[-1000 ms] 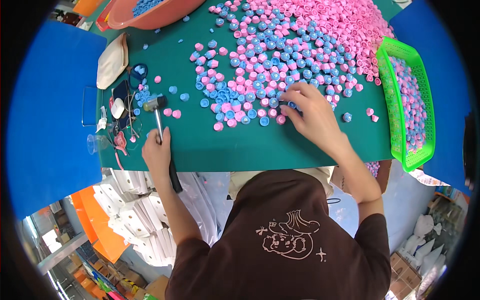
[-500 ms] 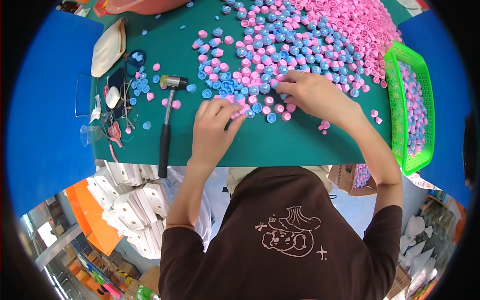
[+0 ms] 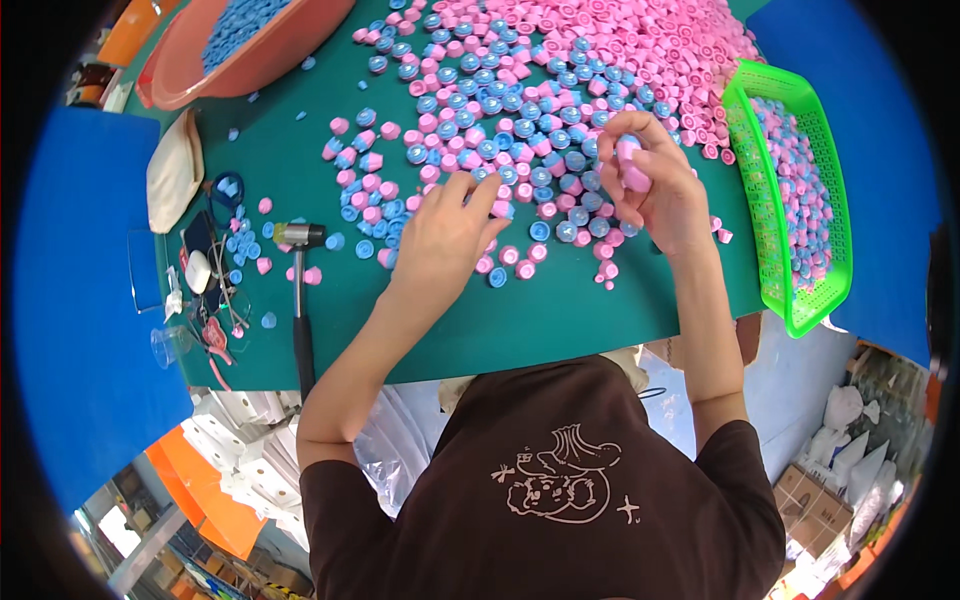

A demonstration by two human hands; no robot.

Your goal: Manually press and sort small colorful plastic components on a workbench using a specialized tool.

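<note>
Small cup-shaped plastic pieces, pink below with blue caps, lie spread over the green table (image 3: pixel 560 310). My right hand (image 3: pixel 665 190) is raised at the right of the spread, its fingers curled around pink pieces (image 3: pixel 633 170); how many it holds is partly hidden. My left hand (image 3: pixel 440 235) rests at the near side of the spread, palm down. Between its thumb and forefinger shows a pink and blue piece (image 3: pixel 503 209). Close by are a loose blue cap (image 3: pixel 498 277) and pink cups (image 3: pixel 525 269).
At the right edge stands a green basket (image 3: pixel 742 130) of pink-and-blue pieces. A large pink heap (image 3: pixel 660 50) lies at the back. A red basin (image 3: pixel 180 88) of blue caps is far left. A hammer (image 3: pixel 300 300), glasses, a white case (image 3: pixel 198 271) and pliers lie left.
My right hand has lifted off the spread and turned, showing pink pieces in its fingers. My left hand has shifted to the other pieces. The whole view has swung, bringing the basin further in.
</note>
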